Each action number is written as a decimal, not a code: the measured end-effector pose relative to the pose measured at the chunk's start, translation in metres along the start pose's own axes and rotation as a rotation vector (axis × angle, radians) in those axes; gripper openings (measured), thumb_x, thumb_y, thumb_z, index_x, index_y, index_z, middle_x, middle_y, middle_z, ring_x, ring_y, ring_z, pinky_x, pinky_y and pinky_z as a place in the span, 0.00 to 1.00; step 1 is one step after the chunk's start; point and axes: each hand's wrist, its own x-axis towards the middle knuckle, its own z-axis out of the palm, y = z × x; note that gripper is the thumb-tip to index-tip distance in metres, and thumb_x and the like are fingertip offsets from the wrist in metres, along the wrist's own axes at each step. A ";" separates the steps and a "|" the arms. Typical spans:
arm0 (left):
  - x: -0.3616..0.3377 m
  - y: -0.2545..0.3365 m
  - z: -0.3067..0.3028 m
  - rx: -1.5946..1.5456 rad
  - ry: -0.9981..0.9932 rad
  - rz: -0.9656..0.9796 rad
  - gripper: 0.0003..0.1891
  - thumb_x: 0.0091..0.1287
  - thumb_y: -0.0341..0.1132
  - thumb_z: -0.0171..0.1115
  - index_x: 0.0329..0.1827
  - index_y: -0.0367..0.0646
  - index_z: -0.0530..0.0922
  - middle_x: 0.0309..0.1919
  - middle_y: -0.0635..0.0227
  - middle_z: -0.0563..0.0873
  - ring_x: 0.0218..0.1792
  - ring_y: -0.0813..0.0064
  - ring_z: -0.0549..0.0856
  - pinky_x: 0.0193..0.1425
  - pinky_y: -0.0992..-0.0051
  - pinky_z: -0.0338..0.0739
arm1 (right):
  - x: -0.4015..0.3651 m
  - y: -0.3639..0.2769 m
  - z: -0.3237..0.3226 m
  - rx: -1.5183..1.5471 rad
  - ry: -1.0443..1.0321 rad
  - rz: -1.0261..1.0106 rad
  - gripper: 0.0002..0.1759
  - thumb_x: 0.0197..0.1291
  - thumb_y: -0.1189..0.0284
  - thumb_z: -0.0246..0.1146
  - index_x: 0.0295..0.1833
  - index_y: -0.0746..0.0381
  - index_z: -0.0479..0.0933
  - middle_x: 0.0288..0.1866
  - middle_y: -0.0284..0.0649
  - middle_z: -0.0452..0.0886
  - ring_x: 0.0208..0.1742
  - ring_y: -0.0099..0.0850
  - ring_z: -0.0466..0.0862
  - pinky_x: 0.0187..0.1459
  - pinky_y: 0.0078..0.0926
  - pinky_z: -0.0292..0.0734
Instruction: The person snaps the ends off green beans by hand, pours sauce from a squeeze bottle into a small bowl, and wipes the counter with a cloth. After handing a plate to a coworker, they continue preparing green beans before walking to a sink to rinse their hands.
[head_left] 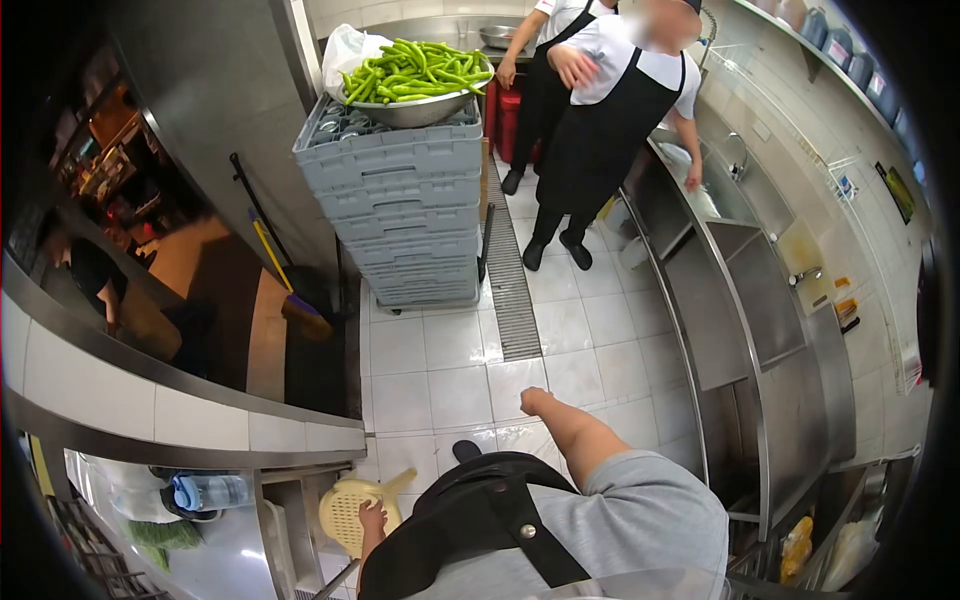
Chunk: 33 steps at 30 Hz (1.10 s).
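My right hand (536, 401) is stretched forward over the tiled floor, its fingers curled closed with nothing showing in them. Low on the left, my left hand (372, 517) hangs with its fingers loosely apart and holds nothing. It overlaps a pale yellow perforated plastic stool (347, 497) in this view. Ahead to the left stands a tall stack of grey dishwasher racks (400, 205). A metal bowl (425, 112) heaped with long green peppers (420, 70) rests on top, beside a white plastic bag (350, 58).
Two people in black aprons (610, 140) stand ahead near the sink (725, 190). Steel counters (745, 300) run along the right. A floor drain (515, 300) crosses the tiles. A broom (305, 315) leans by the left doorway; a counter (215, 560) at lower left bears greens.
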 end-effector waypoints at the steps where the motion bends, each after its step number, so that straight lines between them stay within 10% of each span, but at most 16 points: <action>1: -0.002 -0.008 0.004 0.055 0.007 0.030 0.28 0.64 0.30 0.67 0.66 0.43 0.65 0.37 0.56 0.81 0.28 0.67 0.81 0.22 0.70 0.70 | -0.006 0.009 -0.001 0.012 -0.002 0.043 0.22 0.64 0.75 0.53 0.63 0.58 0.78 0.69 0.45 0.75 0.70 0.44 0.74 0.68 0.54 0.65; 7: -0.007 -0.067 0.004 0.355 0.028 0.098 0.31 0.63 0.30 0.68 0.67 0.43 0.64 0.39 0.53 0.81 0.30 0.65 0.82 0.23 0.69 0.71 | 0.076 0.082 0.063 -0.039 -0.086 0.055 0.22 0.63 0.73 0.54 0.63 0.59 0.78 0.69 0.46 0.75 0.71 0.46 0.73 0.68 0.52 0.67; 10: -0.013 -0.082 0.000 0.375 0.042 0.073 0.32 0.63 0.30 0.69 0.68 0.42 0.63 0.40 0.52 0.80 0.31 0.64 0.83 0.23 0.69 0.72 | 0.118 0.123 0.095 0.041 0.211 0.016 0.20 0.57 0.56 0.62 0.42 0.62 0.87 0.49 0.52 0.85 0.52 0.48 0.85 0.53 0.44 0.80; 11: -0.012 -0.085 -0.001 0.371 0.047 0.066 0.32 0.63 0.30 0.69 0.69 0.42 0.63 0.40 0.52 0.80 0.31 0.63 0.83 0.23 0.69 0.72 | 0.088 0.113 0.065 0.167 -0.029 0.118 0.24 0.61 0.70 0.55 0.63 0.61 0.77 0.69 0.50 0.74 0.71 0.49 0.72 0.69 0.48 0.69; 14: -0.010 -0.090 -0.006 0.332 0.066 0.042 0.34 0.62 0.31 0.69 0.70 0.42 0.62 0.41 0.50 0.80 0.32 0.62 0.83 0.24 0.68 0.73 | 0.076 0.124 0.081 0.199 0.311 0.246 0.18 0.58 0.61 0.61 0.45 0.63 0.86 0.50 0.53 0.85 0.55 0.48 0.84 0.57 0.40 0.80; 17: -0.002 -0.092 -0.011 0.216 0.101 0.007 0.35 0.62 0.31 0.70 0.70 0.42 0.61 0.42 0.49 0.80 0.34 0.61 0.84 0.24 0.68 0.74 | 0.063 0.125 0.068 0.305 0.039 0.290 0.24 0.63 0.70 0.54 0.64 0.61 0.76 0.71 0.49 0.69 0.72 0.49 0.70 0.69 0.51 0.68; 26: -0.001 -0.023 0.022 -0.068 -0.029 -0.040 0.36 0.63 0.32 0.70 0.71 0.41 0.61 0.46 0.49 0.80 0.34 0.63 0.85 0.26 0.71 0.76 | 0.001 0.091 0.025 0.358 0.191 0.321 0.22 0.64 0.66 0.56 0.62 0.55 0.79 0.76 0.45 0.64 0.75 0.47 0.65 0.70 0.61 0.62; 33: -0.003 -0.066 0.006 0.210 -0.048 0.148 0.31 0.63 0.32 0.70 0.68 0.38 0.65 0.38 0.54 0.85 0.31 0.68 0.86 0.27 0.71 0.77 | -0.057 0.144 0.133 -0.570 -0.486 -0.090 0.43 0.53 0.43 0.68 0.75 0.37 0.65 0.84 0.39 0.49 0.83 0.52 0.41 0.71 0.78 0.35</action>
